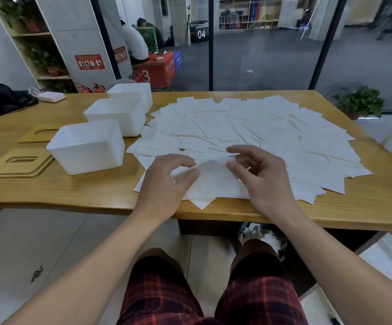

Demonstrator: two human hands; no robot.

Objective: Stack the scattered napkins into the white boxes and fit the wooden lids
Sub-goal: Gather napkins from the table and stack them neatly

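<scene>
Both hands are on one napkin at the near edge of the table. The left hand pinches its left side and the right hand pinches the top edge, lifting that edge a bit off the pile. Past them a big mess of scattered napkins covers the middle of the table. To the left sit three white boxes in a row, no lids on, with the wooden lids lying flat just beside them.

White napkins lie scattered beside three open white boxes.
</scene>
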